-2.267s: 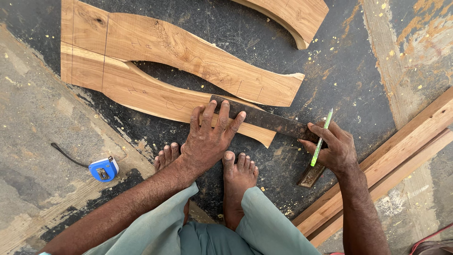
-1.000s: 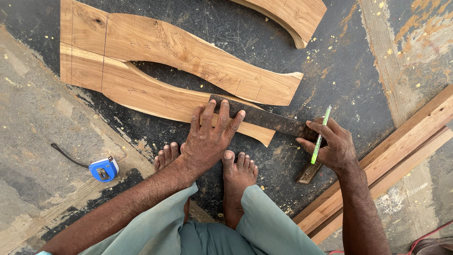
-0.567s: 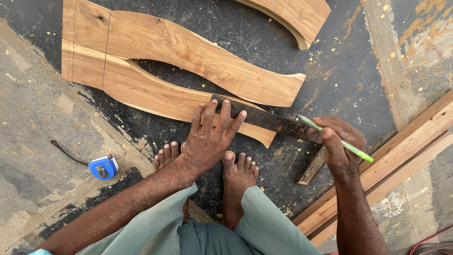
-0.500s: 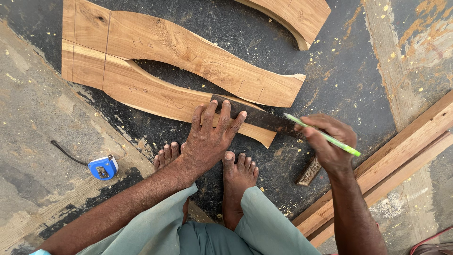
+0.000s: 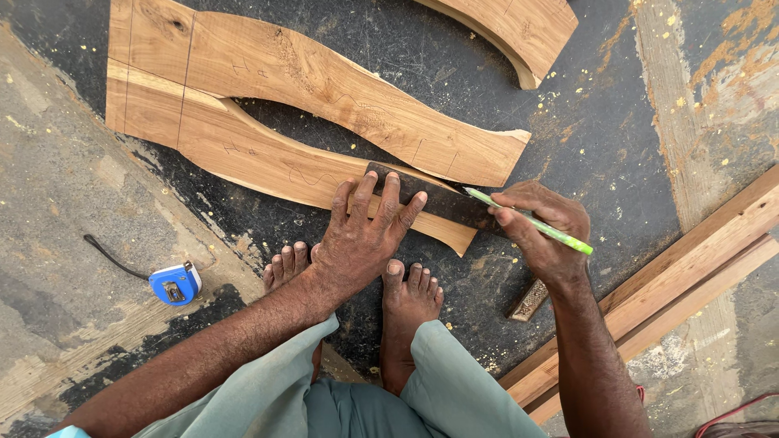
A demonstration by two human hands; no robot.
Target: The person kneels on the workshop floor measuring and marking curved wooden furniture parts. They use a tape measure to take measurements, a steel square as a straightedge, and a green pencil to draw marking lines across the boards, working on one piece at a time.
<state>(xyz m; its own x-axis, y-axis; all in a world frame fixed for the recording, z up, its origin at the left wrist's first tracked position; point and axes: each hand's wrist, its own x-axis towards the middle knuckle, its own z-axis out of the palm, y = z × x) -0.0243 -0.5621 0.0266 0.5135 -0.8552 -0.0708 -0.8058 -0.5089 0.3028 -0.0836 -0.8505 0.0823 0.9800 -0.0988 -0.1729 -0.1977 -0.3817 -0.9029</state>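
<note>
Left hand (image 5: 361,235) flat, fingers spread, pinning the square (image 5: 438,203) on that stiff, heavy-looking plank (image 5: 243,154); right hand (image 5: 540,231) pinches a light pencil (image 5: 531,221) at the blade.

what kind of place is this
Probably a carpentry workshop floor: curved wooden pieces lie on the ground, the right hand holds a green pencil, and a blue tape measure lies nearby.
</note>
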